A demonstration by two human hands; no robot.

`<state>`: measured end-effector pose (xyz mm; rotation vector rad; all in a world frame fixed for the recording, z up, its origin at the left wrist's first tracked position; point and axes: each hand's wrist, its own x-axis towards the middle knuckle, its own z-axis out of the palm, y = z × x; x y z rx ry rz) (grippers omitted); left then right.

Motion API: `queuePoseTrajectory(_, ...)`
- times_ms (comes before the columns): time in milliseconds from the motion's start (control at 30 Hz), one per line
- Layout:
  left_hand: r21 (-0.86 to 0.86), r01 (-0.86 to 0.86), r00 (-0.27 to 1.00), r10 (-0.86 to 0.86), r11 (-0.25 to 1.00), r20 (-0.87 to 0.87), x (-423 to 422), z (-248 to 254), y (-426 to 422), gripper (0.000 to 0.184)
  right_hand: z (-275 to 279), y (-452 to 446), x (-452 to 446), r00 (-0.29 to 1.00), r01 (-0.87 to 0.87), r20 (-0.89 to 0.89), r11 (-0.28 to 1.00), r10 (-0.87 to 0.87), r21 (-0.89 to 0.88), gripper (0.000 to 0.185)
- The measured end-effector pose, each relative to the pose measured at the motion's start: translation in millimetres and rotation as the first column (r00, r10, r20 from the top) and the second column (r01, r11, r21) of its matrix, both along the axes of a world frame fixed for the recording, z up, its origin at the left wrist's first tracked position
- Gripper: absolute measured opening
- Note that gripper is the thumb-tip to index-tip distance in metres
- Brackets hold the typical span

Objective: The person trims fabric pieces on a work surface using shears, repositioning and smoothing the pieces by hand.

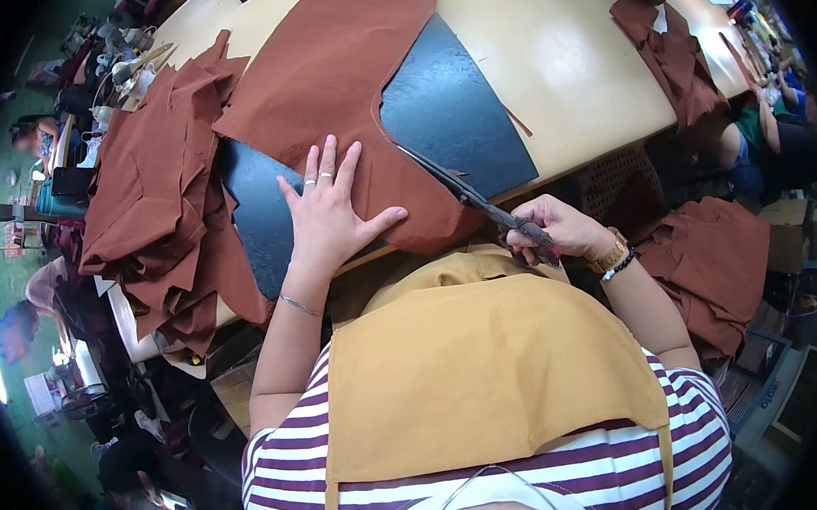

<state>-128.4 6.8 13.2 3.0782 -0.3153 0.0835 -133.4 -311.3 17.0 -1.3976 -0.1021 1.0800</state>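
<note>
A large rust-brown fabric piece lies across a dark blue board on the table. My left hand presses flat on the fabric near its lower part, fingers spread. In my right hand is a pair of scissors, with dark wrapping around the handles. The blades point up and left, lying along the right edge of the fabric close to its lower corner. My fingers partly hide the handles.
Stacked rust-brown fabric pieces overhang the table's left side. More brown fabric lies at the far right, and another pile sits low on my right. The cream table curves ahead. Other people work at both sides.
</note>
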Motion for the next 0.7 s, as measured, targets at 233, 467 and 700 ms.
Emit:
queuePoseTrajectory(233, -0.029, 0.022, 1.0, -0.022, 0.999, -0.015, -8.7, 3.4, -12.7, 0.101, 7.6, 5.7, 2.6, 1.0, -0.01, 0.007, 1.0, 0.01, 0.015, 0.025)
queuePoseTrajectory(467, -0.076, 0.042, 0.999, -0.041, 0.996, 0.016, 14.7, 21.2, -4.5, 0.064, -9.9, 1.7, -3.6, 1.0, 0.028, -0.002, 0.998, -0.028, 0.061, 0.025)
queuePoseTrajectory(700, 0.004, 0.233, 0.972, -0.232, 0.973, 0.045, 62.0, 5.6, 21.7, 0.1, -1.8, 8.6, -2.0, 0.999, 0.039, 0.005, 0.999, -0.039, 0.032, 0.028)
